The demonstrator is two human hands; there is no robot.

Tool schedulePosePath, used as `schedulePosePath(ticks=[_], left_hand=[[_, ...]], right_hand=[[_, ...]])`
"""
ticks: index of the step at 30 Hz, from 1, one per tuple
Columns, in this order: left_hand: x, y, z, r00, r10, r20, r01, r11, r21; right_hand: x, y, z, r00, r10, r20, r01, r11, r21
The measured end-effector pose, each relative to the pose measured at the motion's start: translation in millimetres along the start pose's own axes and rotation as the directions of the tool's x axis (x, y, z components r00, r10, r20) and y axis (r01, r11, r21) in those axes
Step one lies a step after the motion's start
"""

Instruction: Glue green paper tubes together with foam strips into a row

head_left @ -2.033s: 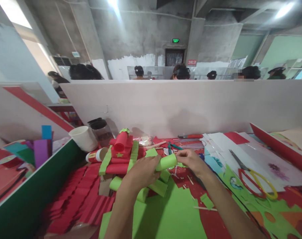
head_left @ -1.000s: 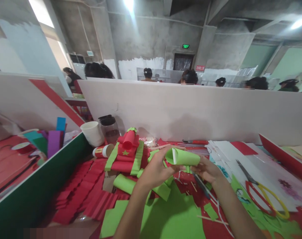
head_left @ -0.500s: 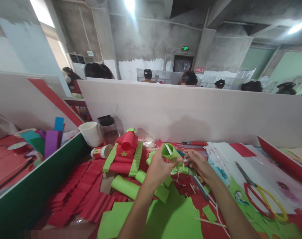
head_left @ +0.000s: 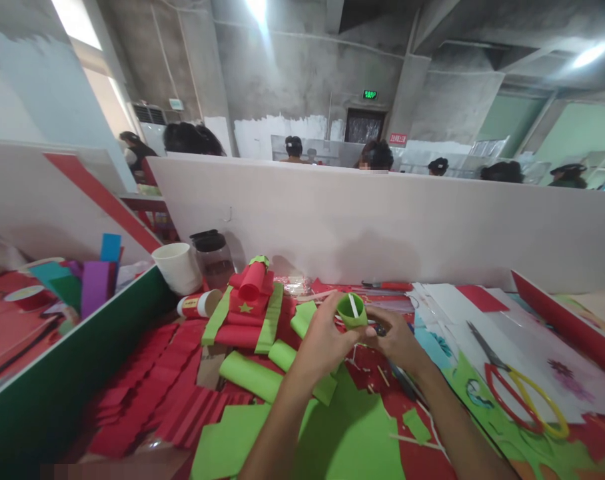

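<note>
Both hands meet over the middle of the desk around a rolled green paper tube [head_left: 352, 310], whose open end points up toward me, with a white strip showing inside. My left hand [head_left: 322, 340] curls round the tube's left side. My right hand [head_left: 395, 340] closes on its lower right side. Beside my left hand lie other green paper tubes [head_left: 250, 375]. Behind them stands a red and green paper model [head_left: 247, 307] with a yellow star.
Green paper sheets [head_left: 352, 433] and red paper strips [head_left: 157, 393] cover the desk. Scissors with red and yellow handles [head_left: 517, 390] lie at right. A white cup [head_left: 175, 268] and a dark-lidded jar [head_left: 210, 257] stand at back left. A white partition [head_left: 382, 227] closes the back; people sit beyond.
The green tube has turned from lying sideways to end-on, its open mouth now facing up. Both hands have drawn together around it.
</note>
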State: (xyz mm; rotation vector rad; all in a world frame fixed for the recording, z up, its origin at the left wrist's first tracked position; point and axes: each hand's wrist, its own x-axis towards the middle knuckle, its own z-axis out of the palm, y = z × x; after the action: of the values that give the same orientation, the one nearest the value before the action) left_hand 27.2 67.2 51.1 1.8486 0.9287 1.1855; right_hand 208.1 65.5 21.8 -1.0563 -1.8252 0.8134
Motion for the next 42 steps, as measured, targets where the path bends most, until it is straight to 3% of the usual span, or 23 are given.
schedulePosePath(ticks=[11, 19, 26, 35, 42], left_hand=[[-1.9, 1.0, 0.1, 1.0, 0.024, 0.005, -0.024, 0.996, -0.088], [-1.9, -4.1, 0.9, 1.0, 0.014, -0.022, -0.018, 0.986, -0.164], [-1.7, -3.9, 0.5, 0.997, 0.074, 0.027, -0.072, 0.995, -0.066], [-2.2, -3.1, -1.3, 0.977, 0.191, 0.1, -0.186, 0.981, -0.055], [-3.7, -0.4, -1.6, 0.988, 0.128, 0.086, -0.117, 0.986, -0.12]], right_hand=[[4.8, 0.7, 3.1, 0.995, -0.098, 0.003, 0.098, 0.995, -0.028], [2.0, 7.1, 8.2, 0.997, -0.058, -0.051, 0.057, 0.998, -0.018], [1.2, 8.8, 9.3, 0.995, -0.076, -0.062, 0.07, 0.993, -0.095], [0.8, 14.6, 6.5, 0.982, -0.155, -0.111, 0.133, 0.973, -0.187], [1.7, 15.5, 5.9, 0.98, -0.152, -0.131, 0.13, 0.978, -0.16]])
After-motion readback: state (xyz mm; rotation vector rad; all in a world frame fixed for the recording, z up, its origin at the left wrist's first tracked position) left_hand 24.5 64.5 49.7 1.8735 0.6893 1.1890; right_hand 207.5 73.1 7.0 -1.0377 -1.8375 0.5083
